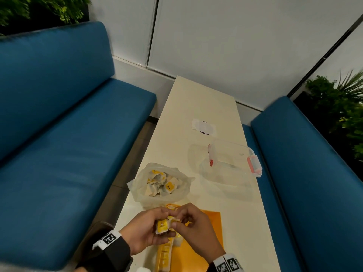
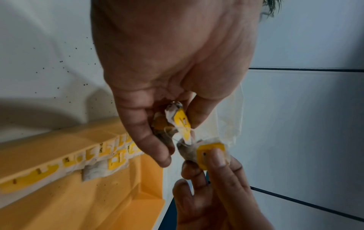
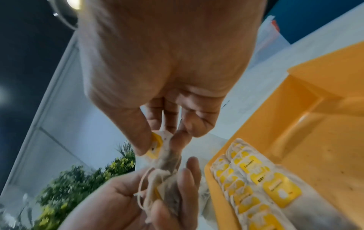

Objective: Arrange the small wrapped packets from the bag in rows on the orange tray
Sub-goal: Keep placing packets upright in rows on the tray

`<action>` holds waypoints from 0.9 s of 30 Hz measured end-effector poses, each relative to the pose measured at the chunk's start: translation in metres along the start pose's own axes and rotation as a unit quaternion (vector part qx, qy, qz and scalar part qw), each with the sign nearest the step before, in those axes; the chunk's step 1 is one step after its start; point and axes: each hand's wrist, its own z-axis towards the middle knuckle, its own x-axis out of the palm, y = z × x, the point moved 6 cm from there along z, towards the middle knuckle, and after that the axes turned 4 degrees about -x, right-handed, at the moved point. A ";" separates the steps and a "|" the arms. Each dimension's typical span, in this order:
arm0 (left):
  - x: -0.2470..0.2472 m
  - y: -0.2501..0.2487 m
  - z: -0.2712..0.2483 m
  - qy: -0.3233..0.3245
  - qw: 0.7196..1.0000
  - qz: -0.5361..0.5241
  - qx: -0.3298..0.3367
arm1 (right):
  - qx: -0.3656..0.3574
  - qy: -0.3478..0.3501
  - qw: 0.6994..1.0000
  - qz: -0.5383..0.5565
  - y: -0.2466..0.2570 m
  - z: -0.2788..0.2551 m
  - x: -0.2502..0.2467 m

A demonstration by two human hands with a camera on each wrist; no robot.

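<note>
head: I see left hand (image 1: pixel 146 229) and right hand (image 1: pixel 193 226) meeting above orange tray (image 1: pixel 211 228), near of bag (image 1: pixel 160 183) | left wrist: left fingers curl around packets (image 2: pixel 180 123) | right wrist: right fingertips pinch one packet (image 3: pixel 157 144), row of packets (image 3: pixel 254 185) right

We see our left hand (image 2: pixel 169 65) from above w/ fingers curled, pinching a small bunch of yellow-tagged packets (image 2: pixel 180 123); loose strings hang from it. Our right hand (image 2: pixel 214 191) comes up from below, thumb & fingers pinching another packet (image 2: pixel 204 153) by its yellow tag, touching the bunch. Beside them sits the orange tray (image 2: pixel 110 202). A row of packets (image 2: pixel 92 157) lies overlapped along the tray's far rim. Dark specks dot the white table (image 2: pixel 49 65) past that rim.
</note>
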 end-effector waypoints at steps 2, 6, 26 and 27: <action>-0.002 -0.001 0.000 -0.011 1.000 0.009 0.008 | 0.026 -0.024 0.998 0.048 -0.003 0.001 -0.005; 0.002 -0.007 -0.003 -0.015 0.998 0.042 0.042 | 0.076 -0.042 0.985 0.147 -0.007 0.004 -0.010; 0.003 -0.021 0.006 -0.080 0.950 0.229 0.197 | 0.140 -0.046 0.981 0.124 -0.027 0.007 -0.024; 0.000 -0.021 0.006 -0.101 0.946 0.235 0.200 | 0.143 -0.061 0.980 0.125 -0.031 0.006 -0.027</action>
